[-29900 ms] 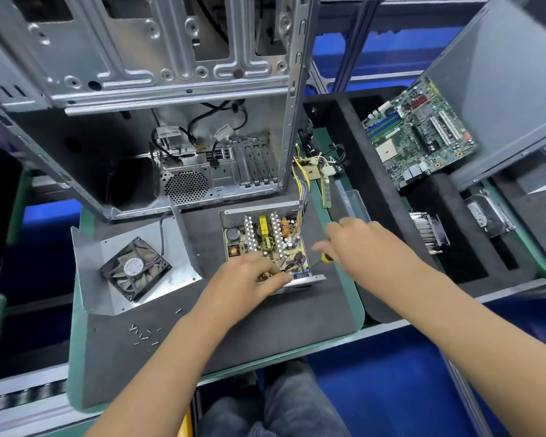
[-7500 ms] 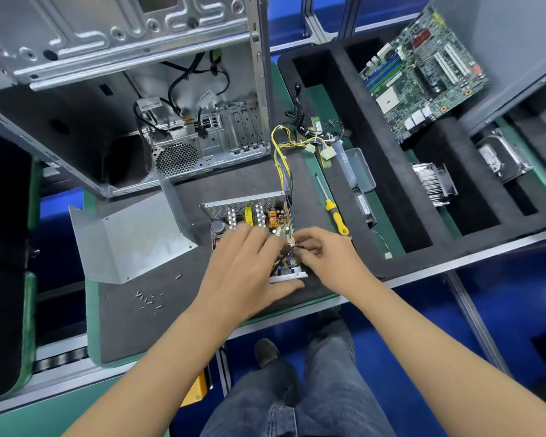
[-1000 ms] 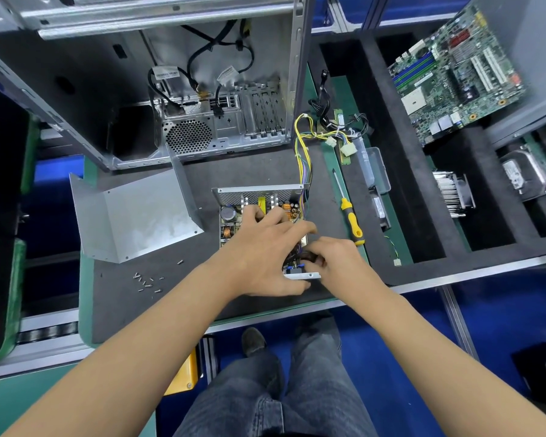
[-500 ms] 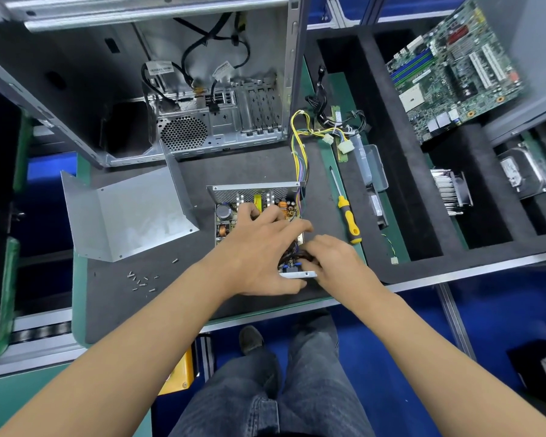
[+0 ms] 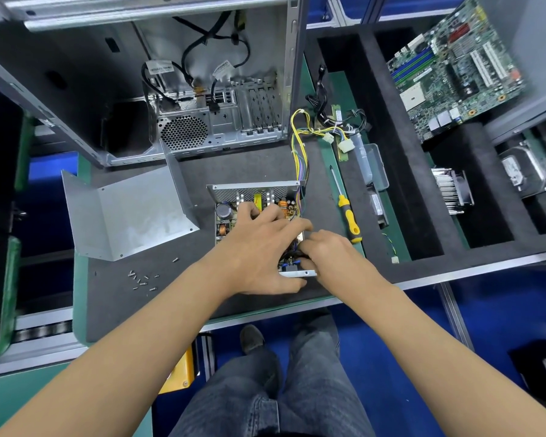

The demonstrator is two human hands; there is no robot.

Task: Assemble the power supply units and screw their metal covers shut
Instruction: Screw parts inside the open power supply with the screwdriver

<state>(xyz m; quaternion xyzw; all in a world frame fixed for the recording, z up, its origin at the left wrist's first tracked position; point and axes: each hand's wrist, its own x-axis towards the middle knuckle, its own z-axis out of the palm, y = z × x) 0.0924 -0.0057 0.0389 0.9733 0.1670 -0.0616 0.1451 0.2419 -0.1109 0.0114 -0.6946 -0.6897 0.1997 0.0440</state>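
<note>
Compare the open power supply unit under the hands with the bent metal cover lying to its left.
The power supply unit is an open tray showing its circuit board; the metal cover is a bare bent sheet, with nothing visible on it. Both hands are on the unit: the left hand lies across its board and the right hand works at its near corner; the cover lies untouched. Coloured wires run from the unit; none from the cover. Both rest on the dark mat.

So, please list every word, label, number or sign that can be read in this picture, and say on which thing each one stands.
No text can be read in this picture.
White tags on the black cables inside the grey metal computer case: print too small.
Green motherboard: markings blurred.
Silver hard drive with white label: print blurred.
Narrow green memory stick: sticker too small.
Open power supply unit under the left hand and right hand: no legible marking.
</note>
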